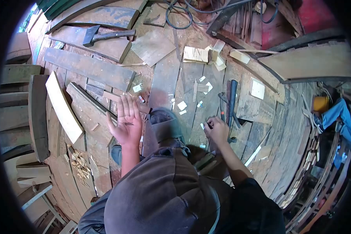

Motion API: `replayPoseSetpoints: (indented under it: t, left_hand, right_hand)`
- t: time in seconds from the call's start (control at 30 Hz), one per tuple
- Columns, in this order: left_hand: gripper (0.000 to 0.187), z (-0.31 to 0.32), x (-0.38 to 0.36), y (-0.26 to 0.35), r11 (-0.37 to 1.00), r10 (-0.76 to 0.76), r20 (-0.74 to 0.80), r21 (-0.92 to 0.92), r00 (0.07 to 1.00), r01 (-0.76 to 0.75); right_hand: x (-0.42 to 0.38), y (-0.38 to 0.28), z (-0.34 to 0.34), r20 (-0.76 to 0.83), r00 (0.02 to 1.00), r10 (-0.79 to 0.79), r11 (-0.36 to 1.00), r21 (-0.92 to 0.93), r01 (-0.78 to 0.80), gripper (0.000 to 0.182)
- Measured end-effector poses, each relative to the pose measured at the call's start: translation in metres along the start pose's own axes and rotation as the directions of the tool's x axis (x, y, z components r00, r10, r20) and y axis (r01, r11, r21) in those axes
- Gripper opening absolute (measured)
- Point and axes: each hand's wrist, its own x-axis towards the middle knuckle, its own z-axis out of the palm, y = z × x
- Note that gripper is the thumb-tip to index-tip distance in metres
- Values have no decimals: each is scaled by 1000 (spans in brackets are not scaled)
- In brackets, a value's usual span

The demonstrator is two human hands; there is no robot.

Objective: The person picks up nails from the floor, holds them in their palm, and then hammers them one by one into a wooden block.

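Observation:
Palm up, my left hand (pixel 125 124) is stretched flat with its fingers extended. A few small, thin dark pieces (pixel 128 124) that look like nails lie on its palm. My right hand (pixel 217 130) is low over the floorboards, its fingers curled together. What sits between those fingers, if anything, is too small to make out. Just beyond it lie a long dark bar-like tool (pixel 233 95) and a slim dark tool with an orange mark (pixel 222 105). Small white offcuts (pixel 182 105) are scattered between the hands.
Curved planks (pixel 64 107) and flat boards (pixel 89 68) lie to the left, with a hammer-like tool (pixel 105 36) on one. Wood chips (pixel 80 163) are piled nearby. A wooden block (pixel 195 55) stands ahead. Blue cloth (pixel 339 117) and stacked wood strips line the right.

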Motion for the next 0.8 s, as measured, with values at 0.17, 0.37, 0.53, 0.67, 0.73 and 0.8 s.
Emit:
replayPoseSetpoints:
  t: [0.17, 0.37, 0.53, 0.67, 0.73, 0.8]
  left_hand:
    - [70, 1, 2, 0, 998, 45, -26, 44, 999, -44]
    - [72, 9, -2, -3, 998, 54, -56, 28, 997, -52]
    - [72, 1, 2, -2, 999, 41, -40, 22, 998, -40]
    - [72, -2, 3, 1, 999, 34, -13, 26, 999, -34]
    - [72, -3, 4, 1, 999, 31, 2, 25, 1000, -31]
    - [72, -3, 6, 0, 998, 36, -8, 42, 999, -35]
  right_hand:
    - [3, 1, 5, -17, 1000, 5, 1000, -16, -5, 14]
    - [3, 11, 8, -65, 991, -119, 983, -150, 108, 15]
    - [6, 7, -5, -44, 998, -35, 996, -81, 31, 18]
    - [50, 23, -59, -224, 950, 219, 956, 242, -164, 18]
    - [103, 26, -134, -398, 875, 277, 944, 283, -170, 18]
    - [166, 33, -222, -514, 856, 58, 961, 261, 92, 19]
